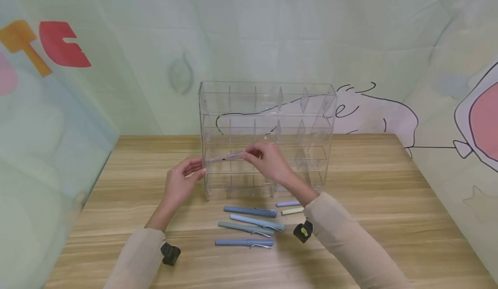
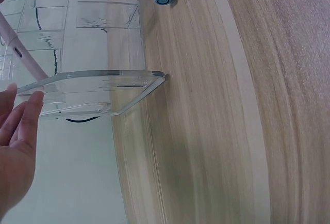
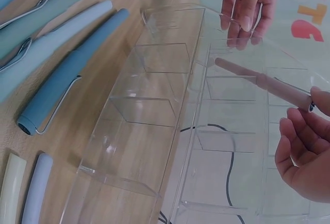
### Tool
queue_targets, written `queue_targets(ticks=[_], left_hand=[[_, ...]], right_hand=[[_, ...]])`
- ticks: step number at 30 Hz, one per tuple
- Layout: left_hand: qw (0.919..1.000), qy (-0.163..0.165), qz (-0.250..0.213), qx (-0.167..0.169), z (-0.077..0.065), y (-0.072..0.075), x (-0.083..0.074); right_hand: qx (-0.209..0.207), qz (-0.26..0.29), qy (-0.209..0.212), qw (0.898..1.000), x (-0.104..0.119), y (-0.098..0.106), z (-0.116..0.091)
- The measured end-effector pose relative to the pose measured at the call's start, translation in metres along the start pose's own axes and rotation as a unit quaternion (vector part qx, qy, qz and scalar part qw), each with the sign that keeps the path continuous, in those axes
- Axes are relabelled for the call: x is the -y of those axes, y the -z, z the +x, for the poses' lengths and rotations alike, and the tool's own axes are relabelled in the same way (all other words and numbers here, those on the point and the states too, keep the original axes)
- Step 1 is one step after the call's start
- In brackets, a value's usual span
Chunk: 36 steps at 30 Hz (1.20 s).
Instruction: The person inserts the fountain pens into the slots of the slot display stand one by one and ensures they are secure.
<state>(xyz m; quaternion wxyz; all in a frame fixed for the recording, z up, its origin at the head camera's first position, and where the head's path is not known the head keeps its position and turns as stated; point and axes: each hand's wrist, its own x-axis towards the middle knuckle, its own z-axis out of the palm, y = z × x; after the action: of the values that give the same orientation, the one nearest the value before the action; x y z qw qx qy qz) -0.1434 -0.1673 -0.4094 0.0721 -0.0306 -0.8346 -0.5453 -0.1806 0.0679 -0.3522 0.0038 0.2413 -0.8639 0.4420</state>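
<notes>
A clear acrylic organizer (image 1: 268, 115) with several rows of compartments stands upright at the middle of the table. Between thumb and fingers, my right hand (image 1: 268, 161) pinches a pale pink pen (image 3: 268, 83) by its clip end. The pen lies almost level across the left part of a lower row, its other end pointing toward the organizer's left wall. My left hand (image 1: 183, 181) holds that left wall, the thumb at the front edge. In the left wrist view, the left fingertips (image 2: 36, 97) touch the clear panel near the pen's far end.
In front of the organizer lie a dark blue pen (image 1: 249, 211), a light blue pen (image 1: 254, 221), a green pen (image 1: 245, 227) and a blue pen (image 1: 241, 242). A lavender pen (image 1: 287, 204) and a cream pen (image 1: 291, 211) are partly hidden by the right sleeve. A printed cloth hangs behind.
</notes>
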Motion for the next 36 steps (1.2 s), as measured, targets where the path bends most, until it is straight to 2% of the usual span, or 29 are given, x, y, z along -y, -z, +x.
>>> queue_targets(ticks=[6,17,21,28,36], left_hand=[[1.0,-0.003,0.002,0.0,0.001,-0.001,-0.001],[1.0,-0.004,0.006,-0.003,0.0,-0.002,0.0],[1.0,-0.002,0.008,-0.005,0.0,-0.002,-0.001],[0.9999,0.005,0.009,-0.005,0.0,-0.001,-0.001],[0.9999,0.006,0.012,-0.007,0.001,-0.001,-0.001]], right_hand=[[-0.008,-0.011,0.013,1.0,-0.002,-0.001,0.0],[0.019,0.002,0.004,1.0,-0.003,0.008,-0.009],[0.039,0.012,-0.009,0.999,-0.008,0.017,-0.013],[0.058,0.009,0.009,0.998,-0.022,0.034,-0.024],[0.117,0.021,0.029,0.992,-0.042,0.064,-0.044]])
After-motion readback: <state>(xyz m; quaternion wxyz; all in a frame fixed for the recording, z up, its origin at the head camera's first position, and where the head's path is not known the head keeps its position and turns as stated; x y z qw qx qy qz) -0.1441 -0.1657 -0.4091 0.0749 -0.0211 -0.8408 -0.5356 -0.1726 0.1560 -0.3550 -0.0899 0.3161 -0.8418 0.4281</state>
